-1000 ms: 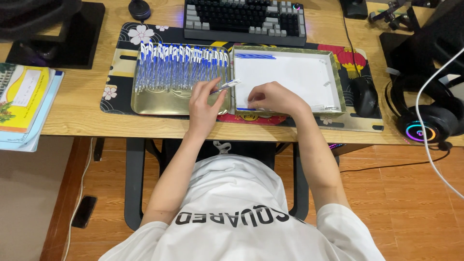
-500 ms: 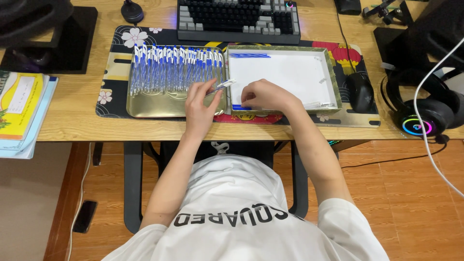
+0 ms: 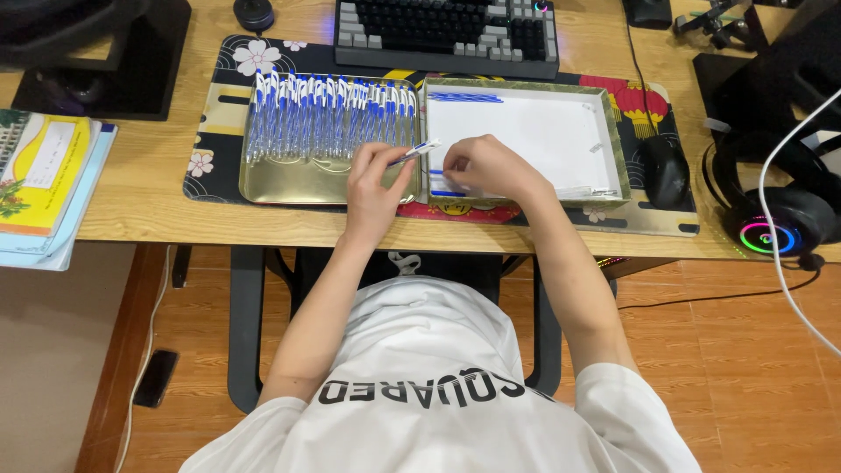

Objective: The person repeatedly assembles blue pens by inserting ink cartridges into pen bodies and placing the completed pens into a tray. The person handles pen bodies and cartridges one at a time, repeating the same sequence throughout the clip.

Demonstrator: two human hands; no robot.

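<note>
The left hand [image 3: 372,180] pinches a blue-and-white pen [image 3: 415,151] over the seam between the gold tray [image 3: 289,184] of pens and the white-lined box [image 3: 613,131]. The right hand [image 3: 486,166] rests curled in the box's near left corner, its grip unclear.

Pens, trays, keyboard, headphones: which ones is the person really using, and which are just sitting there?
In use: pen in left hand; right hand in white tray; gold tray with pens.
Lying about: keyboard, mouse, headphones, books.
</note>
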